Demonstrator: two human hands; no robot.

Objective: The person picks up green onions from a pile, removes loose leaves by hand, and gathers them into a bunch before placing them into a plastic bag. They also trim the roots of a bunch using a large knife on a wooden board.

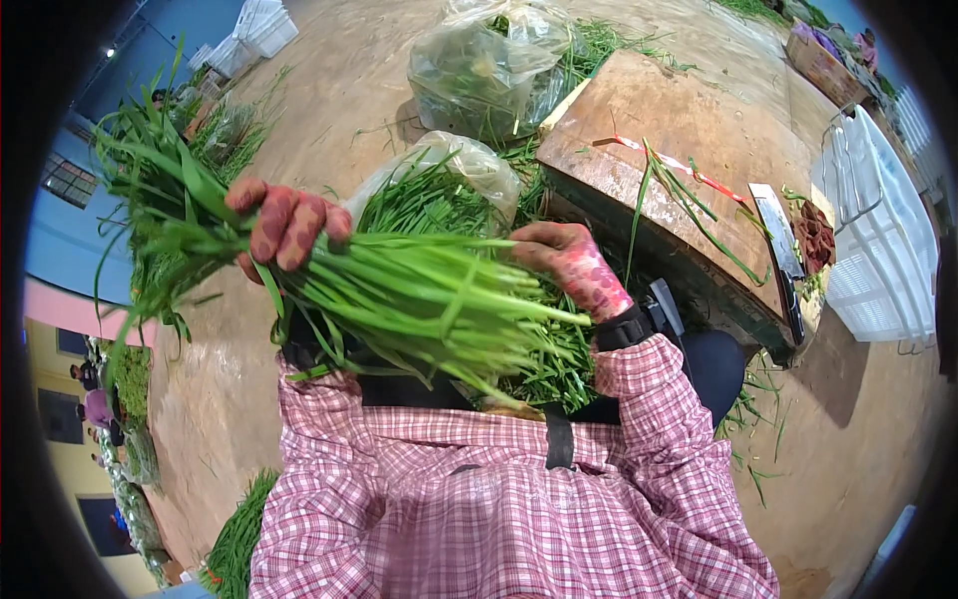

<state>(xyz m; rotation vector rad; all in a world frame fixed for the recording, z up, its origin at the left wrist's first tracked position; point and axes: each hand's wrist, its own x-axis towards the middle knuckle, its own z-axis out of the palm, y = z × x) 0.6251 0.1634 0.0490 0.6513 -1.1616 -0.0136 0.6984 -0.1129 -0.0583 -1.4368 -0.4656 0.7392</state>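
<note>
My left hand (288, 224), in a pink and red patterned glove, grips a thick bunch of long green leafy stalks (419, 292), which look like garlic chives. The leafy ends droop to the left, and the pale cut ends fan out to the right over my lap, slightly blurred. At the upper right edge of the bunch, my right hand (572, 262) pinches the end of a single stalk (486, 242) between thumb and fingers. More loose stalks (565, 367) lie beneath the bunch. Behind it stands an open clear plastic bag (486, 161) filled with greens.
A worn wooden board (673, 142) holds a red and white tie strip (681, 166), loose stalks and a broad-bladed knife (778, 232). White plastic crates (879, 239) stand at right. A larger plastic bag (486, 75) sits beyond; a tied green bundle (239, 539) lies at lower left.
</note>
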